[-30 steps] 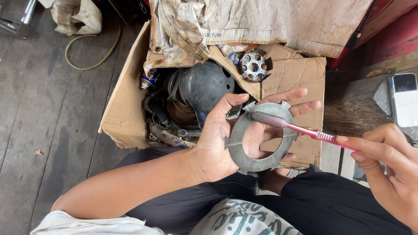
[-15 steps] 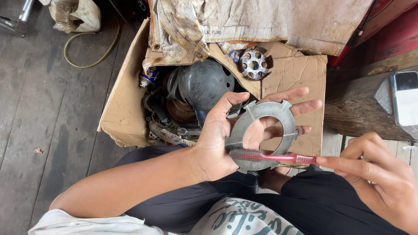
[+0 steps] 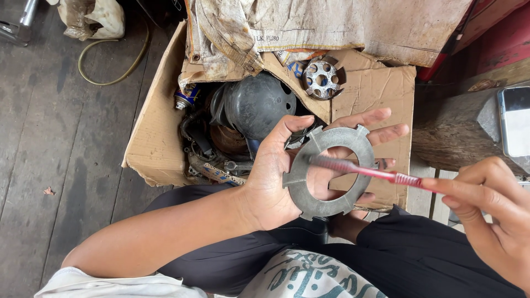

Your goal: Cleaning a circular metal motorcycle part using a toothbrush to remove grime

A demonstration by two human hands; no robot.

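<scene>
In the middle of the frame, the left hand (image 3: 276,182) lies palm up with its fingers spread, cradling a flat grey metal ring (image 3: 331,171). The ring rests on the palm and fingers; the thumb rises beside its upper left edge and the fingertips stick out past its right rim. It has small tabs around its outer edge and a wide round hole through which the palm shows.

At the lower right of the frame, the right hand (image 3: 491,215) pinches the handle of a red toothbrush (image 3: 381,174) between thumb and fingers. The toothbrush runs leftward across the ring, its head lying over the hole near the upper left of the opening (the head is blurred, so the bristles cannot be made out).

Behind the hands, in the upper middle of the frame, stands an open cardboard box (image 3: 160,138) on a dark wooden floor (image 3: 61,143). Inside it are a dark rounded metal housing (image 3: 254,105) and a tangle of smaller greasy parts. A round metal disc with holes (image 3: 322,79) lies on the box's folded flap, just above the ring. Dirty cloth sacking (image 3: 331,27) is draped over the top of the box.

At the right edge a phone (image 3: 516,121) lies on a wooden block (image 3: 452,138). A loop of yellowish hose (image 3: 110,66) lies on the floor at the upper left. The person's dark trousers (image 3: 430,259) fill the bottom of the frame.
</scene>
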